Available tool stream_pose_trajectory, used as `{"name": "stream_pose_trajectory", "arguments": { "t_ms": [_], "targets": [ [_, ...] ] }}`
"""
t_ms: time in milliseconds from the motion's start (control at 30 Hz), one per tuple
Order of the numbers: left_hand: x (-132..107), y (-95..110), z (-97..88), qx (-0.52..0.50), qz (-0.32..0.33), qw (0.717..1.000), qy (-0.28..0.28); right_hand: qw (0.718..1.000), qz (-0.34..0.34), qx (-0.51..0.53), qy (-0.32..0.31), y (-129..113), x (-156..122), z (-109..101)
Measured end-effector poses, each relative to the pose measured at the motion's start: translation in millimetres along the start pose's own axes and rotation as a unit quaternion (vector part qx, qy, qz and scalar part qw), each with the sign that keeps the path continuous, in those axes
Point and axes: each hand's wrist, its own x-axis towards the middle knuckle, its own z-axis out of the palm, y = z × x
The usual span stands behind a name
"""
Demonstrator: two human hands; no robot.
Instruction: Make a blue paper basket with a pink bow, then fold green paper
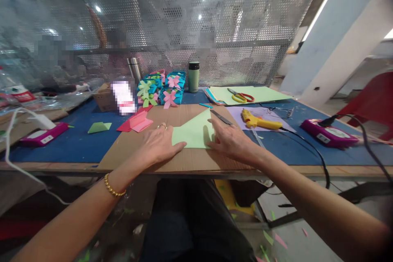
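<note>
While pressing flat, fingers spread and closed on nothing, on a folded light green paper sheet: left hand at its left edge, right hand at its right. Lying mid cardboard mat, near the table's front edge. Probably light, thin, slippery and quick to crease; best pinched at a corner. Beyond: craft knife, yellow glue gun, scissors, paper flowers.

I see a blue worktop before a perforated metal screen; a white pillar and a red chair stand right, under strip lights.
</note>
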Motion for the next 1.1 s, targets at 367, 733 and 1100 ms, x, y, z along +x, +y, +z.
{"name": "stream_pose_trajectory", "arguments": {
  "t_ms": [367, 733, 1100],
  "targets": [
    [1.2, 2.8, -5.1, 0.006, -0.008, 1.0, -0.029, 0.963, -0.271, 0.003, -0.002, -9.3, -12.3, -8.9],
    [5.4, 0.1, -10.7, 0.01, 0.007, 0.998, -0.055, 0.956, -0.294, 0.011, -0.008, 12.1, -43.8, -6.8],
    [6.1, -0.5, -6.3, 0.019, -0.001, 0.999, -0.04, 0.956, -0.264, 0.128, 0.017, -31.3, -14.3, -24.2]
  ]
}}
